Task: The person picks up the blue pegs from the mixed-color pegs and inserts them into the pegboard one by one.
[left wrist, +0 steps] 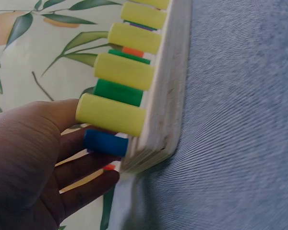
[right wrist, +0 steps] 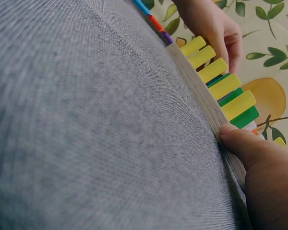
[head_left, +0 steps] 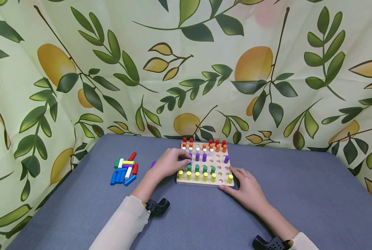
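A wooden pegboard [head_left: 193, 183] carries rows of coloured pegs: red, orange, white, purple, blue, green and yellow from back to front. Over its left side, my left hand [head_left: 170, 163] pinches a blue peg [head_left: 189, 162] at the second hole of the blue row. The left wrist view shows another blue peg [left wrist: 105, 142] standing at the row's end, beside a yellow peg [left wrist: 110, 114] that partly hides my fingertips. My right hand [head_left: 246, 187] holds the board's front right corner, thumb [right wrist: 230, 130] against the front edge and fingers along the right side.
Left of the board lies a loose pile of pegs, with blue pegs [head_left: 121, 176], a green peg [head_left: 117, 163], red pegs [head_left: 135, 169] and others. A single purple peg [head_left: 153, 164] lies near my left wrist. A leaf-patterned curtain [head_left: 186, 86] hangs behind the grey table [head_left: 192, 215].
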`<state>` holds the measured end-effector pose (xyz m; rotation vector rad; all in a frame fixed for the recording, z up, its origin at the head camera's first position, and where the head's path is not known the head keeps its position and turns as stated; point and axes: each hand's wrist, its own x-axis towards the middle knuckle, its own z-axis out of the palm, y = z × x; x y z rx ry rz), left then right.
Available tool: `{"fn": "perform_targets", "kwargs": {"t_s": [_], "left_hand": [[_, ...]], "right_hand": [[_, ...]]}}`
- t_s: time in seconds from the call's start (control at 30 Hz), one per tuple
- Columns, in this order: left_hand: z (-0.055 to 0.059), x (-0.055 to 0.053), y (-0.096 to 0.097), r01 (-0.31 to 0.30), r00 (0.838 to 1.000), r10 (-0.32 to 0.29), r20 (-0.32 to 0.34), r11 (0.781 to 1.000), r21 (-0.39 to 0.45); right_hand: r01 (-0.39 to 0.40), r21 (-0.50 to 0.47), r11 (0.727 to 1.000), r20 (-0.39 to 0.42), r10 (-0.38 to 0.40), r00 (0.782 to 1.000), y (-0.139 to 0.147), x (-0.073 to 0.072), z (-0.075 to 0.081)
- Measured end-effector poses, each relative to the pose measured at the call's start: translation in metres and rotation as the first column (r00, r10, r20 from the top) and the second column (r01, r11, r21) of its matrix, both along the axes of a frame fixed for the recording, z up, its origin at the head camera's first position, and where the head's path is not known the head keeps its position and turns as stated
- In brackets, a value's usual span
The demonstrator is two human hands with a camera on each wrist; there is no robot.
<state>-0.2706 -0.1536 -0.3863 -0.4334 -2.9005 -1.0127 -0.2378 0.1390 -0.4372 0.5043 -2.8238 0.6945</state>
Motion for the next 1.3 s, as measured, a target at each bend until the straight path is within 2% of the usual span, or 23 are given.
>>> {"fn": "perform_targets", "kwargs": {"t_s": [0.13, 0.3, 0.47, 0.63, 0.8, 0.97, 1.13, 1.3], "left_hand": [[0.005, 0.002, -0.004, 0.0, 1.0, 0.0, -0.006, 1.0, -0.024], [0.014, 0.008, -0.01, -0.037, 0.999, 0.036, -0.023, 0.998, -0.046], [0.027, 0.024, -0.03, -0.101, 0.994, 0.098, -0.039, 0.991, -0.086], [0.034, 0.045, -0.064, -0.103, 0.992, 0.091, -0.086, 0.984, -0.147], [0.031, 0.072, -0.102, -0.111, 0.984, 0.077, -0.161, 0.97, -0.217], [0.026, 0.094, -0.13, -0.14, 0.98, 0.093, -0.175, 0.95, -0.278], [0.021, 0.103, -0.14, -0.166, 0.981, 0.131, -0.14, 0.946, -0.279], [0.014, 0.105, -0.142, -0.197, 0.977, 0.165, -0.135, 0.942, -0.273]], "right_hand": [[-0.005, -0.002, 1.0, 0.001, 0.005, 1.0, -0.001, 0.001, 0.002], [-0.01, -0.004, 1.0, 0.0, 0.01, 1.0, 0.0, 0.0, 0.004], [-0.013, -0.006, 1.0, -0.007, 0.013, 1.0, 0.0, 0.0, 0.002], [-0.017, -0.002, 1.0, 0.0, 0.017, 1.0, 0.0, -0.001, 0.002], [-0.018, -0.005, 1.0, 0.003, 0.018, 1.0, 0.001, -0.001, 0.003], [-0.019, 0.0, 1.0, 0.001, 0.019, 1.0, 0.004, 0.0, 0.005], [-0.021, 0.004, 1.0, 0.003, 0.021, 1.0, 0.004, -0.001, 0.003], [-0.027, -0.006, 1.0, -0.001, 0.027, 1.0, 0.002, -0.002, 0.001]]}}
